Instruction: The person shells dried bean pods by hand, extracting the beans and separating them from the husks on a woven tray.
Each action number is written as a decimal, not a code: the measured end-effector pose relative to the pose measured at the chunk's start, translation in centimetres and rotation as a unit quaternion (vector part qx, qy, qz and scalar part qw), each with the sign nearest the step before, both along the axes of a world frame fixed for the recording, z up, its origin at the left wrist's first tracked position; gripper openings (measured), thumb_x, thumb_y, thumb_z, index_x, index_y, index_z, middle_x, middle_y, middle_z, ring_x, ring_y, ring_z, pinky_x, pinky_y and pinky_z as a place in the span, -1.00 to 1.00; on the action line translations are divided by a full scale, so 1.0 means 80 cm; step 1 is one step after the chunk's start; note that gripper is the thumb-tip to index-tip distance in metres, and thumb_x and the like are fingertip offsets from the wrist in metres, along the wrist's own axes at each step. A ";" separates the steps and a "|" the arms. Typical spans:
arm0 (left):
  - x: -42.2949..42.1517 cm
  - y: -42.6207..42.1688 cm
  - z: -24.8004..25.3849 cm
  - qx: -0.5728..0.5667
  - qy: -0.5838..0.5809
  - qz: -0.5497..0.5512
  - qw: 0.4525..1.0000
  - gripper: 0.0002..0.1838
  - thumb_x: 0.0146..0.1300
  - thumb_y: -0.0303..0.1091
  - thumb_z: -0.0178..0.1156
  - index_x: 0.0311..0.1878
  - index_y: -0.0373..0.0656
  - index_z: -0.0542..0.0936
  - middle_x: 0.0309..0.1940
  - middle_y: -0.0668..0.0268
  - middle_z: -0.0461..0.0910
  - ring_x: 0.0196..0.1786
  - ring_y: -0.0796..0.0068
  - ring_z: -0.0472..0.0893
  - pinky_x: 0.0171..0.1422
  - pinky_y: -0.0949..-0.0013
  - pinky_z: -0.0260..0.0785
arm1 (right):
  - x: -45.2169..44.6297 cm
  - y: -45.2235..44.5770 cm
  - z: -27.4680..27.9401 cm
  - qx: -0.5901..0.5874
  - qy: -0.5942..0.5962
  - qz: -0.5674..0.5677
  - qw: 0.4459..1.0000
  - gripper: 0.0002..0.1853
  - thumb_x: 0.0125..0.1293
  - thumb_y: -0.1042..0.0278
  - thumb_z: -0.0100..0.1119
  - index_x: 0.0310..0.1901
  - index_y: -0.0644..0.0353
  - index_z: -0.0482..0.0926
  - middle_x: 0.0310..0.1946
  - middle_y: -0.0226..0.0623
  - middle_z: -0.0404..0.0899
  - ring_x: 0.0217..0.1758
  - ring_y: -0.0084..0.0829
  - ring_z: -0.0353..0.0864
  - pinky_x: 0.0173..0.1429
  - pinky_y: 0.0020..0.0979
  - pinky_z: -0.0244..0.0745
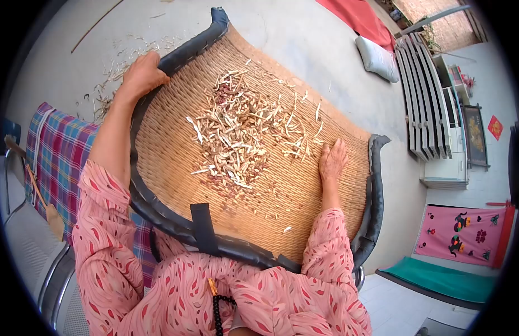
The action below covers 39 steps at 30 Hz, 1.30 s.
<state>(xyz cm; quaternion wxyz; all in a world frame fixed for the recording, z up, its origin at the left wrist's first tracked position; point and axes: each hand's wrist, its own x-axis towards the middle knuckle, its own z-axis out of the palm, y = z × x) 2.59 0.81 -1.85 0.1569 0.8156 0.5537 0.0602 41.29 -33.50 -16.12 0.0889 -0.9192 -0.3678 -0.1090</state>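
A woven winnowing basket (170,151) with a black-wrapped rim lies across my lap, its open edge facing away. Dry broken pods (234,134) are heaped in its middle, with small reddish beans (228,189) among them and spread below. My left hand (143,74) is closed round the basket's rim at the far left; its fingertips show on the inner side. On the right, my right hand (333,159) rests on the weave with its fingers stretched out, beside the edge of the pods, holding nothing.
Pod scraps (102,103) litter the floor beyond my left hand. A plaid cloth (63,151) hangs over a metal seat at left. A pillow (378,59), folded slatted panels (422,95) and a white cabinet (450,145) stand at right, near a pink cloth (452,232).
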 end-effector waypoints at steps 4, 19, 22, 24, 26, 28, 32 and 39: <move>0.002 -0.005 0.005 0.020 0.016 0.003 1.000 -0.57 -0.14 -0.20 0.36 -0.27 -0.27 0.48 -0.18 0.02 0.55 -0.03 0.02 0.51 -0.01 0.13 0.36 | -0.020 0.045 -0.021 0.041 0.044 0.070 0.996 -0.32 0.37 -0.14 -0.27 0.31 0.28 0.14 0.32 -0.01 0.14 0.42 -0.11 0.04 0.43 -0.14 -0.12; -0.010 -0.024 0.005 0.005 -0.057 0.008 0.998 -0.68 -0.10 -0.29 0.30 -0.39 -0.33 0.45 -0.35 -0.04 0.51 -0.19 -0.06 0.50 -0.12 0.08 0.30 | 0.036 0.116 -0.006 0.114 -0.021 0.003 0.993 -0.46 0.37 0.01 -0.19 0.21 0.26 0.31 0.28 -0.01 0.22 0.32 -0.11 0.20 0.38 -0.08 -0.02; -0.021 -0.025 -0.013 0.062 -0.063 -0.014 0.996 -0.68 -0.10 -0.29 0.30 -0.37 -0.33 0.46 -0.37 -0.04 0.52 -0.20 -0.05 0.51 -0.13 0.09 0.31 | 0.053 0.149 -0.012 0.093 0.029 0.032 0.995 -0.44 0.34 -0.03 -0.14 0.22 0.22 0.30 0.31 -0.03 0.17 0.34 -0.12 0.17 0.34 -0.11 0.04; -0.017 -0.017 -0.014 0.058 -0.053 -0.024 0.997 -0.67 -0.09 -0.29 0.30 -0.35 -0.34 0.47 -0.38 -0.04 0.53 -0.21 -0.05 0.52 -0.13 0.09 0.31 | 0.022 0.191 -0.010 0.092 0.045 0.113 0.988 -0.45 0.33 -0.05 -0.13 0.22 0.16 0.32 0.28 -0.03 0.22 0.33 -0.12 0.18 0.33 -0.13 0.06; -0.009 -0.018 -0.003 0.026 -0.049 -0.006 0.998 -0.67 -0.09 -0.29 0.30 -0.35 -0.34 0.48 -0.39 -0.05 0.52 -0.22 -0.05 0.52 -0.14 0.09 0.31 | -0.010 0.234 -0.009 0.110 0.095 0.211 0.967 -0.46 0.33 -0.05 -0.13 0.21 0.12 0.34 0.25 -0.06 0.27 0.32 -0.13 0.20 0.34 -0.15 0.05; -0.008 -0.017 -0.003 0.016 -0.048 0.000 0.999 -0.67 -0.09 -0.29 0.30 -0.35 -0.35 0.48 -0.39 -0.05 0.52 -0.23 -0.06 0.51 -0.15 0.09 0.30 | -0.048 0.269 -0.008 0.108 0.101 0.288 0.946 -0.47 0.33 -0.06 -0.14 0.17 0.12 0.39 0.22 -0.11 0.32 0.32 -0.14 0.22 0.36 -0.17 0.04; -0.012 -0.015 -0.009 0.020 -0.041 -0.003 0.999 -0.67 -0.09 -0.28 0.30 -0.36 -0.34 0.49 -0.40 -0.04 0.52 -0.24 -0.06 0.51 -0.15 0.09 0.30 | -0.121 0.287 0.008 0.130 0.162 0.411 0.887 -0.50 0.32 -0.07 -0.12 0.11 0.12 0.46 0.19 -0.16 0.36 0.31 -0.17 0.23 0.38 -0.18 0.04; -0.018 -0.013 -0.019 0.046 -0.032 -0.007 0.998 -0.66 -0.08 -0.25 0.30 -0.34 -0.31 0.49 -0.34 -0.02 0.50 -0.17 -0.04 0.48 -0.12 0.09 0.29 | -0.254 0.196 0.045 0.119 0.279 0.626 0.718 -0.50 0.30 -0.08 -0.03 0.01 0.22 0.48 0.12 -0.11 0.40 0.26 -0.14 0.32 0.36 -0.03 0.09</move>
